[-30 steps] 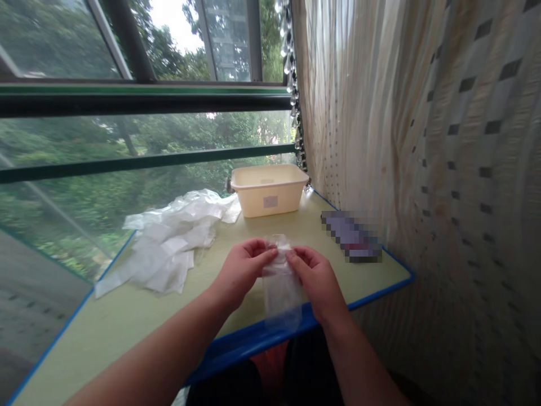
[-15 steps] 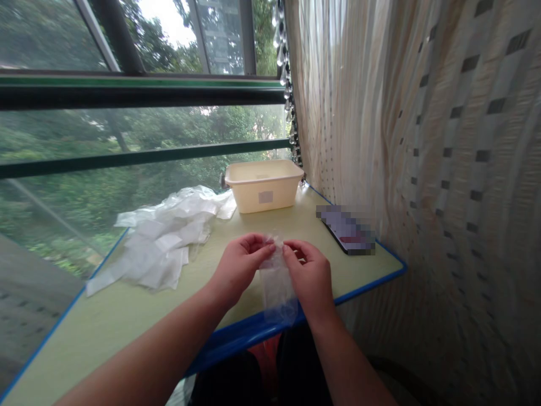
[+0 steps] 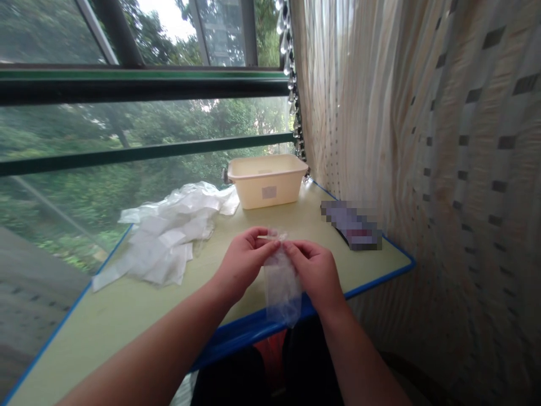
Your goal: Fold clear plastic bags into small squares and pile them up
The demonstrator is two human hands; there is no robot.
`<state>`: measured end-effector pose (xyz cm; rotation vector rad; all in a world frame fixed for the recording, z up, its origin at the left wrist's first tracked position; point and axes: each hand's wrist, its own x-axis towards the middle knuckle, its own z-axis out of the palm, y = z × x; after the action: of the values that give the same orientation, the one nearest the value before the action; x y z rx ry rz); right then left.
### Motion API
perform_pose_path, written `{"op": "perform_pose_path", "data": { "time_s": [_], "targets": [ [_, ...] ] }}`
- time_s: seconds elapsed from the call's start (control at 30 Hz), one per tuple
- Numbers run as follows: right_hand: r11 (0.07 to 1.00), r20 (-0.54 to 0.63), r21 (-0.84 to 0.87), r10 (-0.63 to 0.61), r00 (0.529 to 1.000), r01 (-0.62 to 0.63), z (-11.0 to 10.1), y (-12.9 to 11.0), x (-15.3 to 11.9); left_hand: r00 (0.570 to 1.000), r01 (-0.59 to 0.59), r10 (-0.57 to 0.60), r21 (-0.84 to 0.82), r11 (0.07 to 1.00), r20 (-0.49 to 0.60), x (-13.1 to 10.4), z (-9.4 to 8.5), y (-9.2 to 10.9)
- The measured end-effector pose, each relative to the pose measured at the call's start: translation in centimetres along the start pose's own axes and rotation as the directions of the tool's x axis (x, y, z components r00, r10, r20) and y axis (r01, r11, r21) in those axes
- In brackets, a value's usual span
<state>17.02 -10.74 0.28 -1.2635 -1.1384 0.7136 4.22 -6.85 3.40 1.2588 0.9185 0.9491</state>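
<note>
Left hand [image 3: 242, 260] and right hand [image 3: 318, 275] pinch clear bag [image 3: 283, 290] at top, lower part hanging by near edge of desk [image 3: 91, 344]; thin film could tear if tugged unevenly.

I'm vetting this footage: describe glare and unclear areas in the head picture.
Head view: sky glares near-white through the large, dark-framed glass window; head view: coarse pixelation masks the flat, purplish-grey rectangular object; head view: small, clear plastic bag looks soft.
</note>
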Motion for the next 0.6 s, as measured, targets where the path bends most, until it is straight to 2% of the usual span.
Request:
{"op": "perform_pose_path", "data": {
  "time_s": [0.13, 0.23, 0.33, 0.43, 0.47, 0.53, 0.57, 0.6],
  "targets": [
    [0.998, 0.022, 0.024, 0.057, 0.998, -0.057, -0.1, 0.4, 0.3, 0.995, -0.093, 0.096, 0.11, 0.989, -0.017, 0.0, -0.1, -0.1],
    [0.997, 0.055, 0.045, 0.063, 0.997, -0.065, -0.2, 0.8, 0.5, 0.987, -0.158, 0.154, 0.172, 0.972, 0.035, -0.2, 0.0, 0.2],
    [0.995, 0.099, 0.063, 0.067, 0.993, -0.074, -0.4, 1.2, 0.6, 0.984, -0.173, 0.163, 0.223, 0.959, 0.066, -0.4, 0.1, 0.6],
    [0.998, 0.118, -0.002, 0.065, 0.991, -0.065, -0.6, 0.9, 0.4, 0.988, -0.153, 0.14, 0.254, 0.955, 0.068, -0.4, 0.0, 0.5],
    [0.998, 0.087, -0.054, 0.035, 0.996, -0.03, -0.8, 0.5, 0.3, 0.988, -0.153, 0.138, 0.263, 0.953, 0.073, -0.4, -0.1, 0.5],
    [0.974, 0.016, -0.196, -0.113, 0.993, 0.114, -1.1, -0.5, 0.1, 0.985, -0.168, 0.148, 0.281, 0.945, 0.09, -0.3, -0.2, 0.4],
    [0.935, 0.02, -0.275, -0.226, 0.974, 0.223, -1.3, -1.2, 0.1, 0.982, -0.181, 0.158, 0.287, 0.941, 0.103, -0.3, -0.3, 0.4],
    [0.878, 0.111, -0.334, -0.325, 0.939, 0.343, -1.6, -1.8, 0.2, 0.979, -0.194, 0.165, 0.287, 0.938, 0.121, -0.3, -0.4, 0.4]
  ]
}}
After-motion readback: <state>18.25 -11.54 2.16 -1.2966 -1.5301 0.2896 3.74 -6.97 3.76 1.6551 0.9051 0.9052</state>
